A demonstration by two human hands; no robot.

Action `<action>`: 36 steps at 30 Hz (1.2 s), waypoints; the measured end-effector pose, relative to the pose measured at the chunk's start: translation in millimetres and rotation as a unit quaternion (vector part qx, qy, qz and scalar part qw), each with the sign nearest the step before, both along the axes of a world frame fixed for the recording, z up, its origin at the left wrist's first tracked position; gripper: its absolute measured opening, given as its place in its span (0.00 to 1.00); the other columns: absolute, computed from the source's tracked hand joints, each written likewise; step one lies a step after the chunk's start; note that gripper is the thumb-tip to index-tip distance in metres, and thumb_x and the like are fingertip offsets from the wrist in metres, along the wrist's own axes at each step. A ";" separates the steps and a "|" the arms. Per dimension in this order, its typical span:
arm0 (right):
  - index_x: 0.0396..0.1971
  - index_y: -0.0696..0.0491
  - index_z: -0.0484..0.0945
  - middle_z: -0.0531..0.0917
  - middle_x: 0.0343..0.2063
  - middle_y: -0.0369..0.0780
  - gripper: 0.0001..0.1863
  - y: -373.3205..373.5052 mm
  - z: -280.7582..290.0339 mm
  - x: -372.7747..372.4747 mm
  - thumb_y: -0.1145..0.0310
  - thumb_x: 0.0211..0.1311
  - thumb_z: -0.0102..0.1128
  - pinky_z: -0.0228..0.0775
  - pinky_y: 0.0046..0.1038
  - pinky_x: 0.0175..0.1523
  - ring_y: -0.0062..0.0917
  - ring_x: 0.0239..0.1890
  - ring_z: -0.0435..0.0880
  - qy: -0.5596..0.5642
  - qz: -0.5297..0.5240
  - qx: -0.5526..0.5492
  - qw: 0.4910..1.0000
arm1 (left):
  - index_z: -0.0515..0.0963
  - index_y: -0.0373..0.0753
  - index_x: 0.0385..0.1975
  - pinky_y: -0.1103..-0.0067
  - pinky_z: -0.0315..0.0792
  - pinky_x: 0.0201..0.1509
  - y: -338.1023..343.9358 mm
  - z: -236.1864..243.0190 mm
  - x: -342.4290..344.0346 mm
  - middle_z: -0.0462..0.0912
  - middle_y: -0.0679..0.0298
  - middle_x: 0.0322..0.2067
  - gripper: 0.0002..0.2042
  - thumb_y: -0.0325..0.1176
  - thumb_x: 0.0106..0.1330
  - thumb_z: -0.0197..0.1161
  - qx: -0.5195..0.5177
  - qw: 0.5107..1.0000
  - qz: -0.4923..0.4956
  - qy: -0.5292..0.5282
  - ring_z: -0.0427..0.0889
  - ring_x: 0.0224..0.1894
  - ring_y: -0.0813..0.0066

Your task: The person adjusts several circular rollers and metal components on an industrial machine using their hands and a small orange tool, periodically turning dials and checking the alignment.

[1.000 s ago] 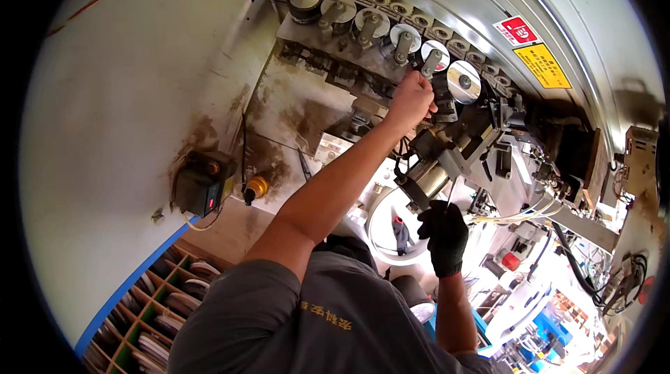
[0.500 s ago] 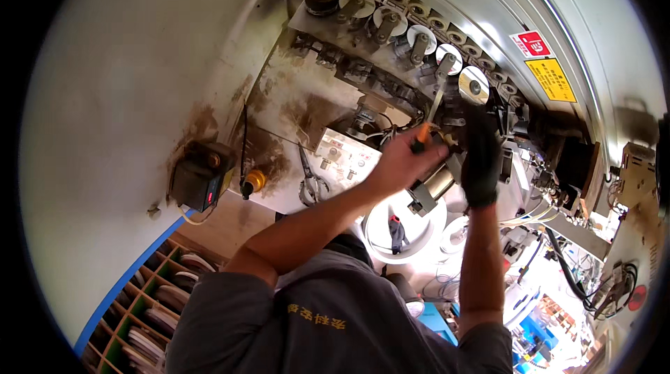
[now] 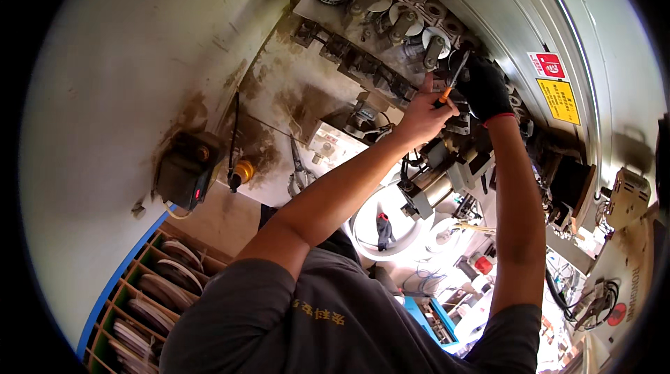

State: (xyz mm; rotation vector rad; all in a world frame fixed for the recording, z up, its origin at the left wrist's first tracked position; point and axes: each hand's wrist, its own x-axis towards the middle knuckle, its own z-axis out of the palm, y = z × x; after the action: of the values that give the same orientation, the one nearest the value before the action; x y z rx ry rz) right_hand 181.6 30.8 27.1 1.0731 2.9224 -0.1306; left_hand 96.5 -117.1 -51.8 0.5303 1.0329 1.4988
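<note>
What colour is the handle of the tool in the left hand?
The handle is orange, seen best in the head view.

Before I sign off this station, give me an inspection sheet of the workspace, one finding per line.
Surface: pale grey machine bed, patchy with brown stains.
Job's things: slim orange-handled metal tool, held near a row of round silver discs.
Clutter: grey scissor-shaped metal tool on the bed; black-and-red item in a round white tub.
Hands: bare left hand grips the orange-handled tool; black-gloved right hand is by the discs, any grip hidden.
Cables: thick black cable at the right; condition unclear.
Surroundings: brown compartmented rack at lower left; yellow rectangular label at upper right.
</note>
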 end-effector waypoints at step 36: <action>0.54 0.48 0.76 0.83 0.43 0.49 0.24 3.5 -1.3 -2.6 0.65 0.54 0.61 0.76 0.42 0.47 0.47 0.46 0.82 0.005 0.018 -0.040 0.999 | 0.85 0.42 0.28 0.72 0.74 0.56 11.3 9.4 1.3 0.81 0.44 0.43 0.05 0.27 0.55 0.63 0.008 0.988 0.041 0.147 0.81 0.50 0.56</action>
State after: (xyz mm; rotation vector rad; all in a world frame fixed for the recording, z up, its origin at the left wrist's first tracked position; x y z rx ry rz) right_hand 179.1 34.3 25.8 1.0118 2.9155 -0.2515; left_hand 97.9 -105.8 -42.4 0.7452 1.2847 1.5317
